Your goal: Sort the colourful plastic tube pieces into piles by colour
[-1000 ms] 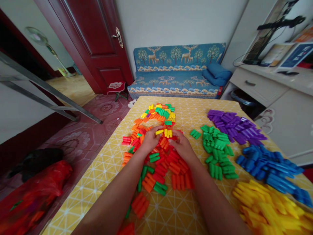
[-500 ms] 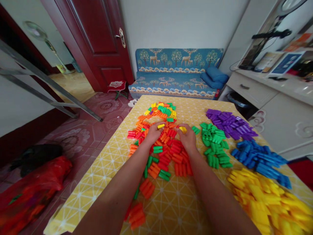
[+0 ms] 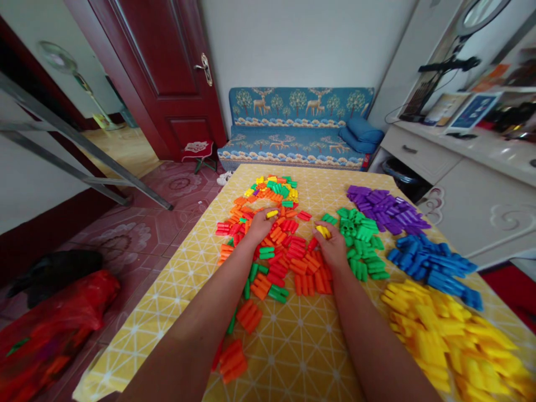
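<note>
My left hand [image 3: 260,224] is closed on a small yellow plastic block [image 3: 272,214], held over the mixed pile of orange and red blocks [image 3: 297,245]. My right hand [image 3: 331,244] grips another yellow block [image 3: 323,231] at the pile's right side, close to the green blocks [image 3: 360,229]. Both yellow blocks are partly covered by fingers. A few green pieces [image 3: 267,253] lie among the orange and red ones. Farther back, a mixed cluster of yellow, green and orange blocks [image 3: 278,188] lies beyond my left hand.
Purple blocks [image 3: 385,209], blue blocks [image 3: 433,265] and a large yellow heap [image 3: 456,335] line the right of the cloth-covered table [image 3: 167,312]. Behind it stands a blue sofa [image 3: 293,134]. A red bag [image 3: 62,329] is on the floor at left; a white cabinet [image 3: 473,195] stands at right.
My right hand has moved right, away from my left hand, carrying its yellow block. My left hand stays over the pile with its block. The view has shifted slightly.
</note>
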Available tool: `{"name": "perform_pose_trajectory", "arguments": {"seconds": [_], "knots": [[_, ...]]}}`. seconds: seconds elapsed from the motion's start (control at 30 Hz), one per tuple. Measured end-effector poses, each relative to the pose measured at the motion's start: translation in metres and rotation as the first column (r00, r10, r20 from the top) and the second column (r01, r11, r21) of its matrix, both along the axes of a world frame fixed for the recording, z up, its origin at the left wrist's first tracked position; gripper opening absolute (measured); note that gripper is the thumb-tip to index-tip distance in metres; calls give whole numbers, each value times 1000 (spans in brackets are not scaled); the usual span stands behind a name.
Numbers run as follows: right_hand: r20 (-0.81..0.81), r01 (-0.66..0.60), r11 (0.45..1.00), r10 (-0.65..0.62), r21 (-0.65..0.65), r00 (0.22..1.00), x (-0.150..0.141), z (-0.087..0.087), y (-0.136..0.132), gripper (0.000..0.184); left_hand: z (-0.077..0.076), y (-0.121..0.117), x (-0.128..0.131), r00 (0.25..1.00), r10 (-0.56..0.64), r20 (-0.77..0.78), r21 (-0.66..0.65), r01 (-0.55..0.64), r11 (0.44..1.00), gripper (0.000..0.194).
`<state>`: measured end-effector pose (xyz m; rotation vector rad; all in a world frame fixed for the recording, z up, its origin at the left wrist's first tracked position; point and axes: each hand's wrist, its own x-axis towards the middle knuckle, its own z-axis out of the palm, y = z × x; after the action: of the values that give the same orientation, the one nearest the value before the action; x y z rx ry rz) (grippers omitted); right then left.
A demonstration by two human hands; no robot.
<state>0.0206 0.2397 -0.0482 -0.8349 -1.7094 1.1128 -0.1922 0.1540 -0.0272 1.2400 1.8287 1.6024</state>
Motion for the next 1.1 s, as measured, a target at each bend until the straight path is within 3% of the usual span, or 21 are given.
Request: {"name": "perform_pose_trajectory", "arguments": {"seconds": [0.3, 0.77, 0.87, 0.97, 1.1], "knots": [[44, 60, 998, -59, -17, 997, -2, 0, 2, 42, -1, 2, 0, 998, 13, 53, 0, -13, 1000, 22], [-91, 17, 994, -27, -108, 995, -4, 7, -4, 40, 6, 0, 4, 992, 0, 125, 6, -1, 1000, 20], [-54, 16, 994, -22, -107, 998, -1, 10, -6, 37, 4, 0, 3, 989, 7, 150, 0, -7, 1000, 21], [47, 24, 999, -22, -42, 999, 0, 19, -10, 33, 3, 0, 1, 983, 12, 183, -16, -9, 1000, 22], [172, -83, 996, 80, 15, 982, -14, 46, -14, 33, 8, 2, 0, 978, 6, 209, -11, -4, 1000, 27]]}}
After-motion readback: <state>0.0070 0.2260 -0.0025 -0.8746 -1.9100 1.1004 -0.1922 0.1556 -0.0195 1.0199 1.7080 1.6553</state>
